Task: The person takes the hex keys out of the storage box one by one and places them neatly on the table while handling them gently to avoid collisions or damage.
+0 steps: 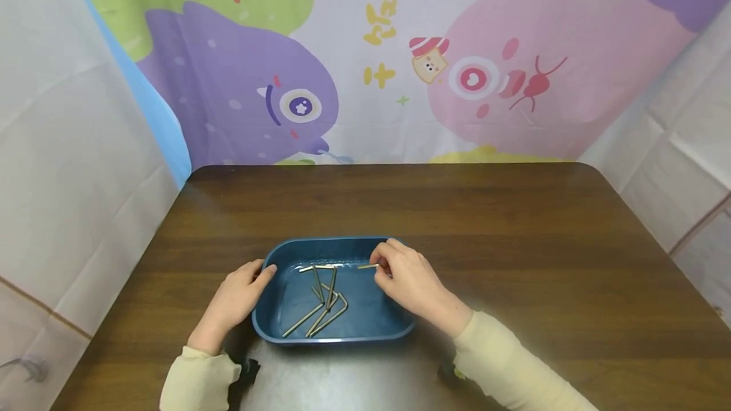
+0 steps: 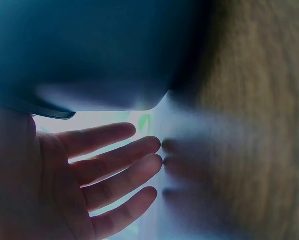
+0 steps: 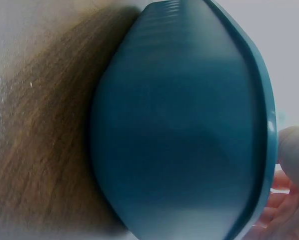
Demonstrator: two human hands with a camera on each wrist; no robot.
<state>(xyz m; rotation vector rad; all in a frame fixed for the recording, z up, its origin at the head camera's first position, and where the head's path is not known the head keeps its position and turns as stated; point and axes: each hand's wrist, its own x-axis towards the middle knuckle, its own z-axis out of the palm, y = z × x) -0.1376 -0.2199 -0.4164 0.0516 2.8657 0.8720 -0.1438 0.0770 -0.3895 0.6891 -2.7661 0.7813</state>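
Note:
A blue rectangular tray (image 1: 365,316) stands on the table with several brass-coloured L-shaped hex keys (image 1: 304,320) lying crossed in its left half. Over its right side reaches my right hand (image 1: 408,274), the thumb and fingers pinching another hex key (image 1: 367,266), whose straight end sticks out to the left. The rest of that key is hidden by the fingers. At the tray's left side, my left hand (image 1: 237,293) has its thumb over the rim and its other fingers outside the wall. In the left wrist view those fingers (image 2: 122,172) are spread and nearly straight, tips close to the tabletop.
The brown wooden table (image 1: 542,227) extends around the tray on all sides. Behind it hangs a cloth (image 1: 365,119) printed with cartoon figures, and pale sheets (image 1: 74,144) hang at both sides. The tray's outer wall (image 3: 184,120) fills much of the right wrist view.

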